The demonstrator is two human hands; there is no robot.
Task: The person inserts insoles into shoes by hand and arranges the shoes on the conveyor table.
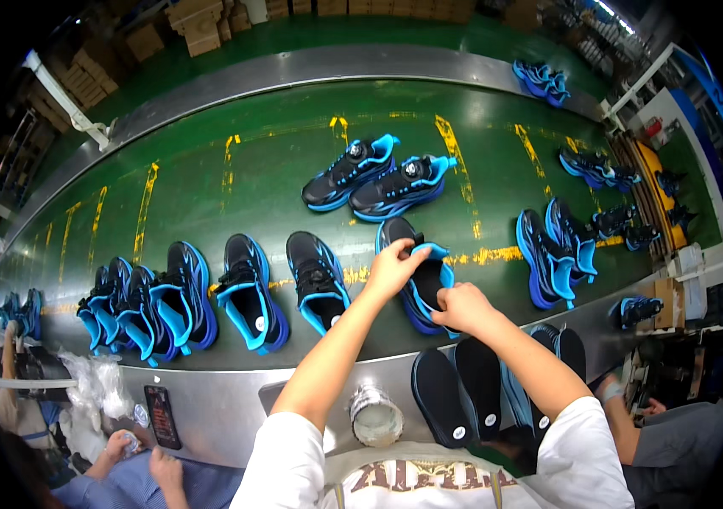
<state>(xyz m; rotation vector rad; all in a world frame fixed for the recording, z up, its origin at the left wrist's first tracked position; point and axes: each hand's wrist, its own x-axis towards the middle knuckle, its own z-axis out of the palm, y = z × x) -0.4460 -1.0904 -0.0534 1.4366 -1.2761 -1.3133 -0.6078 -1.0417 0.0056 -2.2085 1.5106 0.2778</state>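
Observation:
A black and blue sneaker (422, 299) stands at the conveyor's near edge in front of me, toe pointing away. My left hand (392, 266) is closed on its tongue and collar at the left. At its heel, the fingers of my right hand (466, 309) are curled in and grip the collar; whether they also hold something inside the shoe is hidden. Just left stands another sneaker (314, 270), and beyond is a pair with round dials, one being this sneaker (404, 188). Black insoles (436, 397) with white round stickers lie below my right forearm.
More sneakers (183, 293) line the green conveyor belt (272, 182) to the left, and a pair (539, 254) stands right. The metal ledge (226, 394) holds a glass jar (376, 417) and a phone (162, 416). Co-workers' hands (166, 475) show at both sides.

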